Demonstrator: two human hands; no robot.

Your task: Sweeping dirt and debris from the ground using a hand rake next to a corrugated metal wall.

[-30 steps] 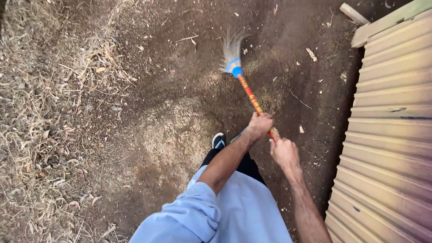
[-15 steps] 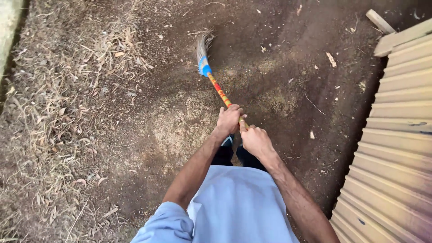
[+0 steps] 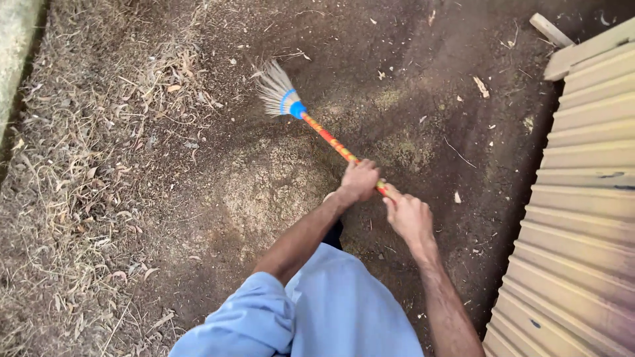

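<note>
The broom (image 3: 317, 129) is gripped by both closed hands, left hand (image 3: 360, 180) nearer the bristles (image 3: 274, 89), right hand (image 3: 409, 215) behind; its handle slants up-left over the dirt ground (image 3: 410, 79).

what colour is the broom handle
The broom handle is banded red, orange and yellow, with a blue collar at the bristles; the head view shows it.

You have no packages, labels, signs or screens in view here.
</note>
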